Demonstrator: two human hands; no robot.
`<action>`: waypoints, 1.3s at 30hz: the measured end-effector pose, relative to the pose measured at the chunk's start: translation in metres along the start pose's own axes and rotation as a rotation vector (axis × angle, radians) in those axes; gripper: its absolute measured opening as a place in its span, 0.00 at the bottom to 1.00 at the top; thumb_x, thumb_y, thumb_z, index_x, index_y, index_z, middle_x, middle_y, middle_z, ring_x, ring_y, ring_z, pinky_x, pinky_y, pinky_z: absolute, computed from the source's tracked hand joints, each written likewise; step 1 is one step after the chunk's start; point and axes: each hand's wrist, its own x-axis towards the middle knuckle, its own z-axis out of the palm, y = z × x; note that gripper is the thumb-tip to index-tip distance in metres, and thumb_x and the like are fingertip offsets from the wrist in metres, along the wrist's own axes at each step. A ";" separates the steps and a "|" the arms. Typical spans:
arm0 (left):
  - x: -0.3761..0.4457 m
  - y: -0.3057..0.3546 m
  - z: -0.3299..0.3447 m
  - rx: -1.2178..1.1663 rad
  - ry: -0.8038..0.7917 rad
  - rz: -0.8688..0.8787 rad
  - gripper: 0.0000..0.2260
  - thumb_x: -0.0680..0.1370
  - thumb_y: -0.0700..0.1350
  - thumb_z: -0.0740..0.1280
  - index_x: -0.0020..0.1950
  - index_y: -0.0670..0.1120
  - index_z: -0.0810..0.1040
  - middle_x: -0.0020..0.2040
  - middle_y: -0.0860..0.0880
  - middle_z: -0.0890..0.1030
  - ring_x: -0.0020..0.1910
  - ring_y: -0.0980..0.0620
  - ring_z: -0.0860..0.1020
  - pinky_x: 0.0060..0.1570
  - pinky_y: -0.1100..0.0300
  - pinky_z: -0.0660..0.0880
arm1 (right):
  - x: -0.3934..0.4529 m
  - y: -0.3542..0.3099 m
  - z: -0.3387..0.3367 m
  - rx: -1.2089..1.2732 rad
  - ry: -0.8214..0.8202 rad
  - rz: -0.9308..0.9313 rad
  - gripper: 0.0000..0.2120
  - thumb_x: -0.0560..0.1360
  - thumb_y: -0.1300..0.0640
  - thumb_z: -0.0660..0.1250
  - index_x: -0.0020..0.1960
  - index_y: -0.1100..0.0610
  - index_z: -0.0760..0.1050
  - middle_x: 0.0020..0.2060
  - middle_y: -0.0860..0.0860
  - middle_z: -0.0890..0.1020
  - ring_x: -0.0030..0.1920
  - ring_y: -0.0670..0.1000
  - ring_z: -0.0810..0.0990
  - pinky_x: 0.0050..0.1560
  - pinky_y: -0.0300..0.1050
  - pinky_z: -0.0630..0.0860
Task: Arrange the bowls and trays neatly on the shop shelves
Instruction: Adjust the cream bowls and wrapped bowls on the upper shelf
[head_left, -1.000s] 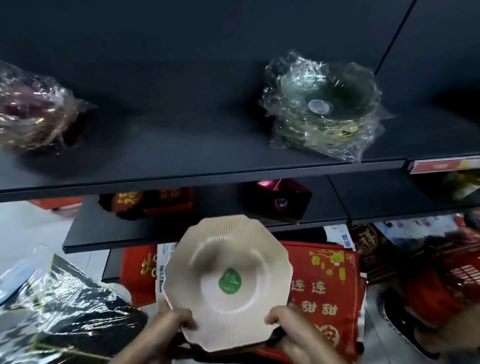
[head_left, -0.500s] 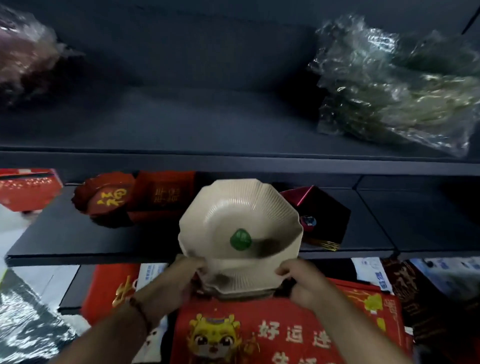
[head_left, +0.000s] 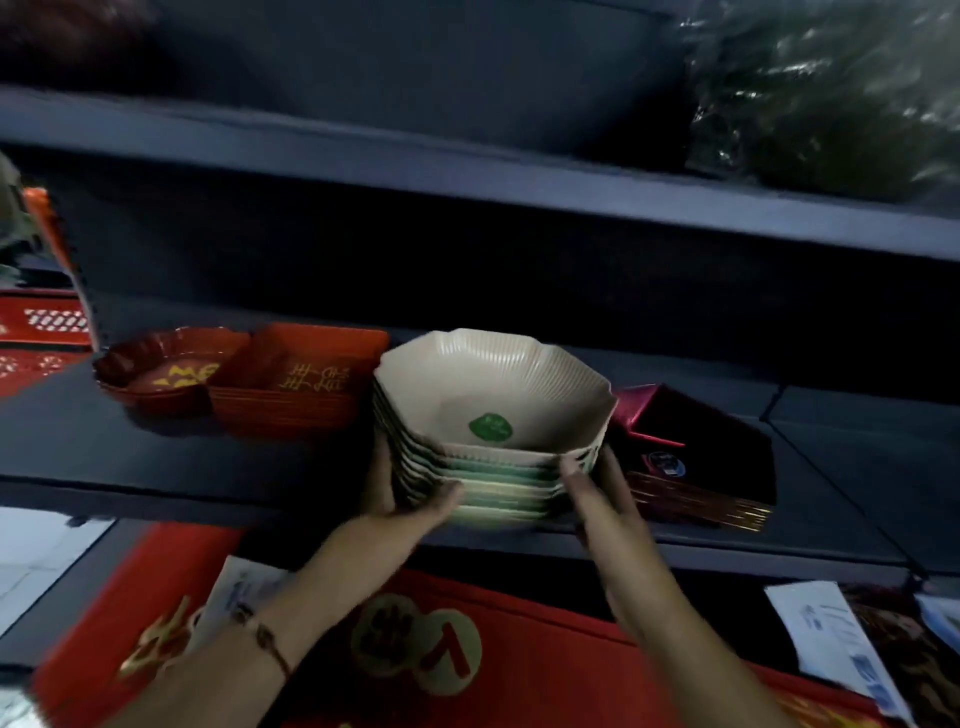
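A stack of several beige ribbed octagonal bowls (head_left: 491, 400), the top one with a green sticker inside, sits at the front of the dark middle shelf (head_left: 218, 467). My left hand (head_left: 410, 493) grips the stack's lower left side, thumb across the front. My right hand (head_left: 597, 488) holds its right side, thumb on the front rim edges. The stack stands between a red square tray stack (head_left: 296, 384) on its left and a dark maroon tray stack (head_left: 696, 457) on its right.
A red scalloped dish (head_left: 166, 369) lies left of the red square trays. On the upper shelf's (head_left: 467, 182) right end sits a plastic-wrapped bundle (head_left: 831, 93). Red printed banners (head_left: 415, 649) and papers (head_left: 836, 639) lie below the shelf.
Both hands carried the bowl stack up and forward from above the red banners onto the middle shelf between the red and maroon trays. The view moved closer and lower.
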 end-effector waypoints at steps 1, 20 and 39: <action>-0.001 -0.011 0.007 0.104 0.044 0.135 0.49 0.66 0.68 0.72 0.78 0.61 0.47 0.78 0.58 0.57 0.75 0.56 0.59 0.73 0.51 0.60 | -0.005 0.008 0.002 -0.121 -0.018 -0.166 0.36 0.71 0.44 0.72 0.74 0.40 0.60 0.68 0.38 0.71 0.65 0.39 0.71 0.65 0.41 0.68; 0.075 -0.015 0.029 0.678 0.305 0.241 0.45 0.74 0.58 0.68 0.79 0.52 0.39 0.76 0.46 0.64 0.70 0.42 0.68 0.62 0.46 0.72 | 0.074 0.022 0.014 -0.837 0.077 -0.278 0.40 0.77 0.51 0.64 0.79 0.56 0.42 0.77 0.55 0.55 0.76 0.54 0.56 0.72 0.51 0.62; 0.039 0.036 0.237 1.341 -0.003 0.768 0.17 0.76 0.44 0.70 0.64 0.47 0.73 0.53 0.47 0.81 0.56 0.43 0.77 0.70 0.38 0.56 | -0.008 0.022 -0.193 -1.056 0.038 -0.319 0.31 0.78 0.57 0.63 0.77 0.46 0.56 0.78 0.45 0.52 0.77 0.49 0.51 0.72 0.42 0.56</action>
